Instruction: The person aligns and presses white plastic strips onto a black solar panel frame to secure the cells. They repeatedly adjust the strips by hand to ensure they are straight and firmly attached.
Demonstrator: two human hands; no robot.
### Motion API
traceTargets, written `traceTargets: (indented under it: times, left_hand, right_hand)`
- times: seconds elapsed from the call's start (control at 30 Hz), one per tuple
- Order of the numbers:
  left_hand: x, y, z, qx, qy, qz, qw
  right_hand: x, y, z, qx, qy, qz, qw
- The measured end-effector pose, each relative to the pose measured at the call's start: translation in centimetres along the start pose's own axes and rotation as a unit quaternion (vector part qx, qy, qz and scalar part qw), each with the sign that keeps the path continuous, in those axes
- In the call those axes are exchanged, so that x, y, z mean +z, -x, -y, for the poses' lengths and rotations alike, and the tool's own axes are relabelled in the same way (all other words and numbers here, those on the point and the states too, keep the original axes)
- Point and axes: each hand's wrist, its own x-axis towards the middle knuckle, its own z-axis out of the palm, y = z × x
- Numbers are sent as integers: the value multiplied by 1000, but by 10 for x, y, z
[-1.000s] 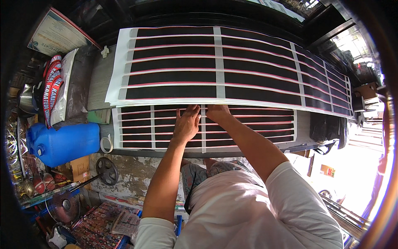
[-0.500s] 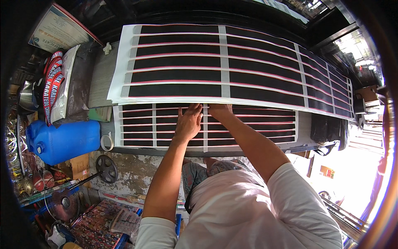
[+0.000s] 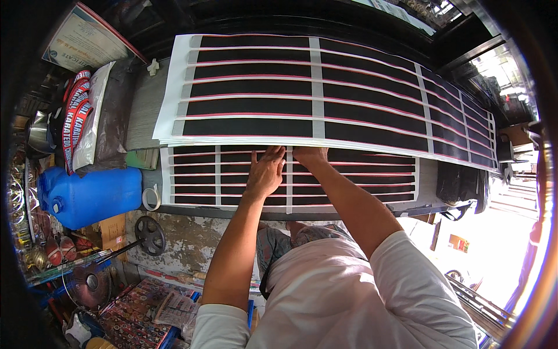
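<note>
A lower printed sheet point(image 3: 256, 196), black bands with thin red lines and pale strips between, lies on the grey table. My left hand point(image 3: 267, 172) rests on it with fingers stretched out, the tips reaching the front edge of the upper sheets. Close beside it, my right hand point(image 3: 311, 156) is on the same sheet; its fingers run under that edge and are hidden. Above and beyond both hands, a stack of larger sheets point(image 3: 250, 107) with the same pattern overhangs the lower sheet's far part.
To the left are a blue plastic jerrycan point(image 3: 96, 195), a roll of white tape point(image 3: 151, 198), a plastic-wrapped bundle point(image 3: 110, 116) and red lettered straps point(image 3: 75, 119). A black bag point(image 3: 459, 181) sits at the right end. Below left stands a fan point(image 3: 91, 283).
The whole view has shifted very slightly. Both hands stay in the same place on the lower sheet, and the sheets lie as before.
</note>
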Motion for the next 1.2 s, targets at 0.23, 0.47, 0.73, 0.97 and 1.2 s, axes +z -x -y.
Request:
traceTargets:
  times: [0.23,0.47,0.73,0.97,1.2]
  left_hand:
    - [-5,-1,-2,-8,1,14,1000]
    - [-5,-1,-2,-15,8,22,1000]
    - [-7,-1,-2,-18,23,19,999]
    - [-5,-2,-2,-12,31,8,999]
    - [-5,-2,-1,-8,39,7,999]
  right_hand:
    - [4,-16,-2,32,-38,61,997]
    - [-2,-11,-1,11,4,53,999]
    - [17,-20,-18,-26,-14,-19,999]
    - [31,-31,-34,-73,-2,-15,997]
    - [38,-30,-40,-113,17,-26,993]
